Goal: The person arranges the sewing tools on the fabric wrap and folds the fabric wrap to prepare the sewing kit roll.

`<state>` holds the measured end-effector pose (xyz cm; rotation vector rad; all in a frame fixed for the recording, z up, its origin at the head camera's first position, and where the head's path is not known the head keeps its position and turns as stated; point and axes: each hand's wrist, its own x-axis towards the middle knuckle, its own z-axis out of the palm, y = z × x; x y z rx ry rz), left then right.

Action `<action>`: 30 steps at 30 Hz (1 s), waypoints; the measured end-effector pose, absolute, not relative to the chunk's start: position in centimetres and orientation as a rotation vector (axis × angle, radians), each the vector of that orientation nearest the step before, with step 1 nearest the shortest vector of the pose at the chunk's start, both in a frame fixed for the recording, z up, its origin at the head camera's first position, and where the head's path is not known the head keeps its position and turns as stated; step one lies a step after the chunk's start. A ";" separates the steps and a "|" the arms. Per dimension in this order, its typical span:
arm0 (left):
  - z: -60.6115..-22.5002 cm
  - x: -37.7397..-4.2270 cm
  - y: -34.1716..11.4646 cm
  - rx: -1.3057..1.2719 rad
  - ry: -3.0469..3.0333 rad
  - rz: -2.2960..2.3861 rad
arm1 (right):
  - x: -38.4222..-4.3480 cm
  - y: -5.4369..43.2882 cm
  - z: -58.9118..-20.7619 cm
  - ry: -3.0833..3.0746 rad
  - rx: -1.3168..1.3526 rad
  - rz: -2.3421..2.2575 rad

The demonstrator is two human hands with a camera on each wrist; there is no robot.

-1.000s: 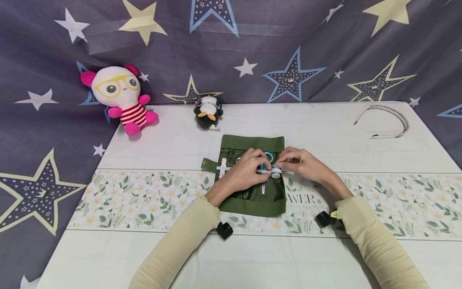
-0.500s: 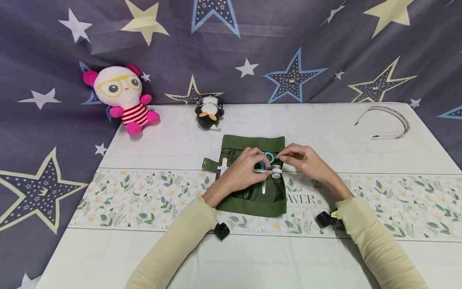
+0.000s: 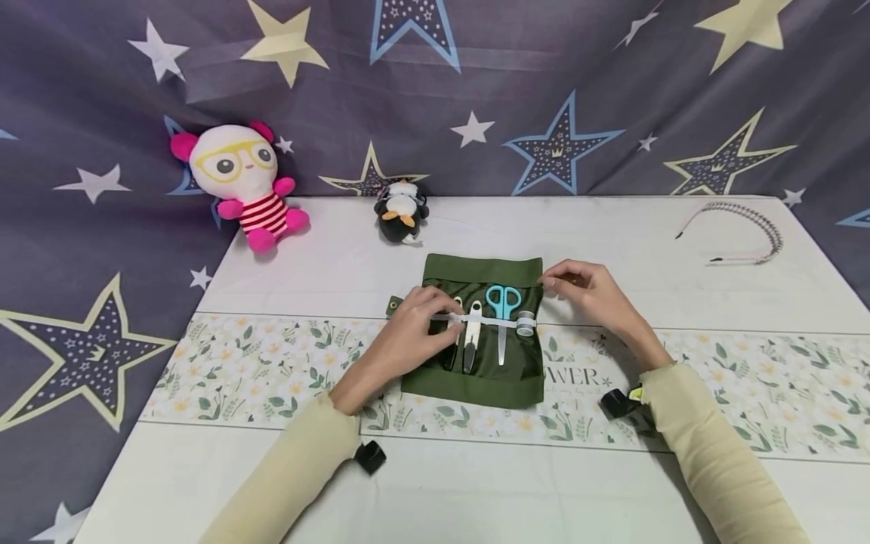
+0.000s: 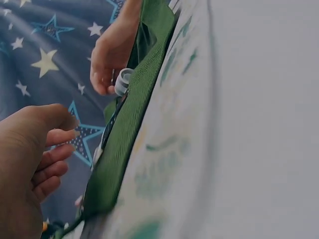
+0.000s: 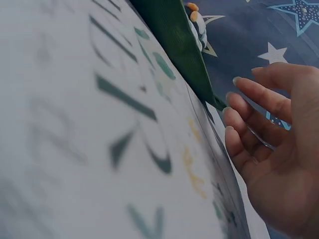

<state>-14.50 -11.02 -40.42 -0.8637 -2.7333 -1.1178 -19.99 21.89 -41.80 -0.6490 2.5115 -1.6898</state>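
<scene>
An open dark green fabric pouch [image 3: 483, 269] lies flat on the table. A white elastic band across it holds turquoise-handled scissors [image 3: 503, 302], small rolls of tape [image 3: 526, 323] and two slim tools [image 3: 472, 332] with pale tops and dark lower ends. My left hand [image 3: 411, 332] hovers over the pouch's left part, fingertips near the slim tools and hiding what lies beneath. In the left wrist view that hand [image 4: 25, 149] shows thumb and fingers apart, holding nothing. At the pouch's upper right edge is my right hand [image 3: 591, 295]; the right wrist view shows its fingers [image 5: 264, 99] loosely bent.
A pink-and-white plush toy [image 3: 248, 181] sits at the back left, with a plush penguin [image 3: 401, 211] to its right. Far right lies a headband [image 3: 764, 223]. A floral strip [image 3: 272, 363] crosses the white table [image 3: 476, 491]; a star-patterned cloth [image 3: 503, 45] hangs behind.
My left hand has moved left, uncovering the scissors and slim tools. My right hand has shifted from the tape rolls to the pouch's upper right edge. The head view has turned slightly left.
</scene>
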 end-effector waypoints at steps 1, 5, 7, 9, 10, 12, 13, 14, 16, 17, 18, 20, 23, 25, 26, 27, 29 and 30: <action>-40.4 -14.2 -11.5 -0.837 -2.727 -1.146 | -20.1 22.0 -41.8 2.525 -0.644 -1.695; -40.7 -12.9 -13.4 -0.696 -2.703 -1.226 | -20.6 22.1 -41.8 2.587 -0.586 -1.690; -40.8 -12.2 -14.2 -0.626 -2.706 -1.233 | -20.8 22.1 -41.7 2.616 -0.560 -1.676; -40.9 -11.5 -14.9 -0.555 -2.719 -1.227 | -21.1 22.1 -41.8 2.637 -0.531 -1.665; -40.9 -11.2 -15.2 -0.526 -2.727 -1.223 | -21.3 22.1 -41.8 2.645 -0.523 -1.662; -41.0 -10.5 -15.6 -0.475 -2.748 -1.205 | -21.5 22.1 -41.9 2.656 -0.511 -1.657; -41.0 -10.3 -15.8 -0.450 -2.760 -1.200 | -21.6 22.1 -41.9 2.660 -0.505 -1.655; -41.1 -10.0 -16.0 -0.426 -2.772 -1.191 | -21.7 22.1 -42.0 2.666 -0.499 -1.651; -41.2 -9.5 -16.2 -0.388 -2.788 -1.170 | -21.8 22.1 -41.9 2.675 -0.492 -1.641; -41.2 -9.3 -16.3 -0.371 -2.794 -1.159 | -21.8 22.1 -41.9 2.678 -0.490 -1.636; -41.2 -9.1 -16.4 -0.357 -2.797 -1.153 | -21.8 22.0 -41.9 2.680 -0.488 -1.632; -41.2 -8.7 -16.6 -0.326 -2.806 -1.139 | -21.8 22.0 -41.8 2.684 -0.479 -1.619; -41.2 -8.1 -16.8 -0.292 -2.822 -1.115 | -21.9 21.9 -41.8 2.688 -0.463 -1.588; -41.3 -7.7 -16.8 -0.283 -2.835 -1.096 | -22.1 21.9 -41.8 2.695 -0.448 -1.557; -41.3 -7.5 -16.8 -0.280 -2.840 -1.091 | -22.2 21.9 -41.9 2.697 -0.441 -1.545; -41.3 -7.3 -16.7 -0.275 -2.842 -1.094 | -22.2 21.9 -41.8 2.699 -0.438 -1.529; -41.4 -7.0 -16.7 -0.274 -2.841 -1.100 | -22.4 21.8 -41.8 2.704 -0.437 -1.501; -41.4 -6.8 -16.6 -0.273 -2.837 -1.107 | -22.5 21.8 -41.8 2.705 -0.433 -1.493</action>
